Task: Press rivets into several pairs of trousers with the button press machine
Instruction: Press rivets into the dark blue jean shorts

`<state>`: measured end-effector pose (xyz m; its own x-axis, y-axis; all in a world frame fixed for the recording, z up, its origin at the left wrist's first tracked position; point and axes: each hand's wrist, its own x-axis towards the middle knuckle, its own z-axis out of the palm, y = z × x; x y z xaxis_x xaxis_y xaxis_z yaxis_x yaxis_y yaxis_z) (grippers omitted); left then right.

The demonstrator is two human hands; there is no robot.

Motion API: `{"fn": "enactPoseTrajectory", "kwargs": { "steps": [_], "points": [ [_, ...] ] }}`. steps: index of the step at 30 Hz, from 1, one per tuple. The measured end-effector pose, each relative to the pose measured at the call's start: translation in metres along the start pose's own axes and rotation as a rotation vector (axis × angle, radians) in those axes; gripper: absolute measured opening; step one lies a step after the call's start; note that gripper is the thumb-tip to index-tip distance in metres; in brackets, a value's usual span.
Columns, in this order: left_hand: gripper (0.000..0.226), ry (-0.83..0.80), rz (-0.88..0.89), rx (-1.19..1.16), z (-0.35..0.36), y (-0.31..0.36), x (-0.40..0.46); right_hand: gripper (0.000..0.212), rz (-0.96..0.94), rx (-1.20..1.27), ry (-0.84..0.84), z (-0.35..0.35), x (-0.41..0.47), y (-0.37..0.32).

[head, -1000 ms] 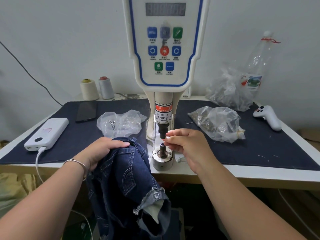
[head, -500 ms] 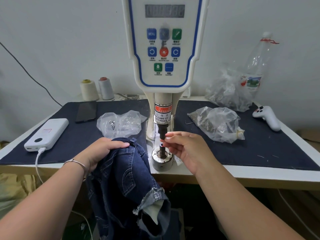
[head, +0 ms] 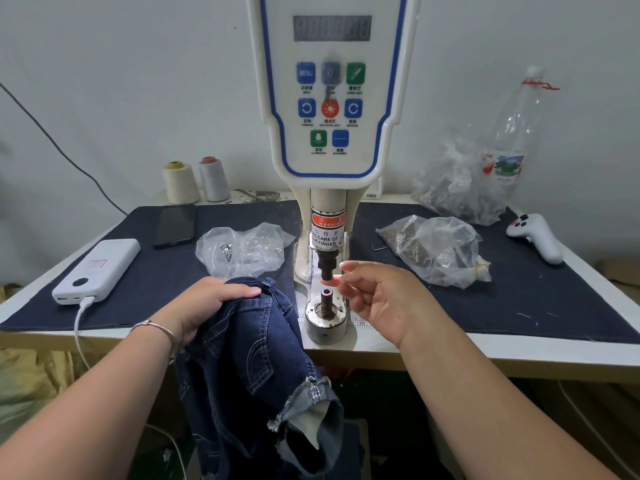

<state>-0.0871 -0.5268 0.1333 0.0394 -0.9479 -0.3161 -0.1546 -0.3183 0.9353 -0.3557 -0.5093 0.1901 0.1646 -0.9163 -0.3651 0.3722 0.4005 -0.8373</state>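
Head view is showing my right hand [head: 377, 299] drawing back from the press tooling: a second ago its fingertips were closed together at the gap between the upper punch [head: 326, 268] and the lower die post [head: 326, 299], and now the fingers are loosening and spreading, palm turned toward me, with the fingertips [head: 346, 268] still just beside the punch tip. I cannot make out anything held in that hand. I am judging that a rivet part has just been seated on the tooling, though the part itself is too small to confirm; a reddish glow is showing at the punch tip.

My left hand [head: 207, 303] is not changing: it is gripping the bunched denim trousers [head: 242, 358] at the edge of the worktop [head: 450, 348], just to the left of the die base [head: 325, 323], with most of the garment hanging down below the edge.

The trousers are not yet lying over the die, so no pressing is possible at this point. I am assessing the next requirement as bringing the fabric from under my left hand across onto the post, with my right fingers fully clear of the punch first. Bags of loose hardware [head: 436, 251] are sitting beyond my right hand.
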Motion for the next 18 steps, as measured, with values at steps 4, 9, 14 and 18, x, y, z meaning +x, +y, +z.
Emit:
{"fn": "enactPoseTrajectory", "kwargs": {
  "steps": [4,9,14,18],
  "points": [
    [0.038,-0.017,0.002,0.010,-0.001,0.000,0.000,0.016,-0.010,0.013,-0.034,-0.002,-0.007,0.002],
    [0.042,-0.010,0.003,0.003,-0.001,0.001,-0.001,0.014,-0.363,-0.311,0.153,-0.001,-0.030,0.026],
    [0.050,-0.015,0.036,0.001,0.000,0.001,-0.003,0.017,-0.811,-0.740,-0.090,0.044,-0.056,0.058],
    [0.016,0.043,0.128,0.118,0.002,0.001,-0.006,0.016,-0.889,-1.049,-0.127,0.107,-0.015,0.047]
  ]
}}
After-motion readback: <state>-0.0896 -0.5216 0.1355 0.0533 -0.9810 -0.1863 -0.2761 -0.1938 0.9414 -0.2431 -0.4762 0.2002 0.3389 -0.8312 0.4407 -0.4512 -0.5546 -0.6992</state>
